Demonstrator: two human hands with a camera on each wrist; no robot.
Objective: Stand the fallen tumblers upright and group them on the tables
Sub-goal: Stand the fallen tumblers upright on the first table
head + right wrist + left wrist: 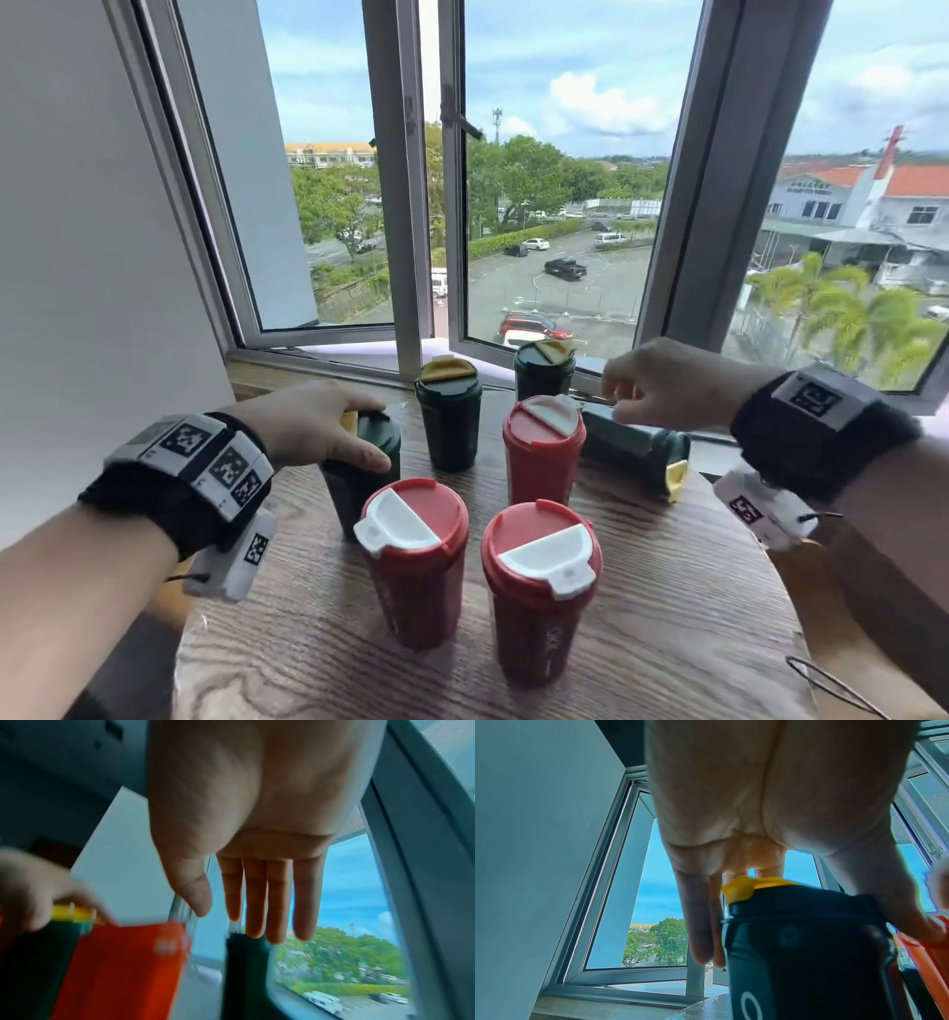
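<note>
On the round wooden table point(667, 616) three red tumblers with white lids stand upright: two in front point(411, 565) point(539, 591) and one behind point(542, 452). My left hand point(359, 431) grips the lid end of an upright dark green tumbler point(354, 488); in the left wrist view its fingers point(700, 933) and thumb curl down round the yellow-capped lid point(795, 902). Two more green tumblers stand at the back point(449, 416) point(543, 372). A fallen green tumbler point(631, 447) lies on its side at the right, yellow lid toward the table's edge. My right hand point(624, 398) hovers just above it, fingers point(277, 902) straight, holding nothing.
A grey window frame point(405, 231) and sill point(308, 360) run close behind the table, with one pane ajar. The fallen tumbler lies near the table's right rim point(719, 493). A thin black cord point(832, 683) hangs off the front right.
</note>
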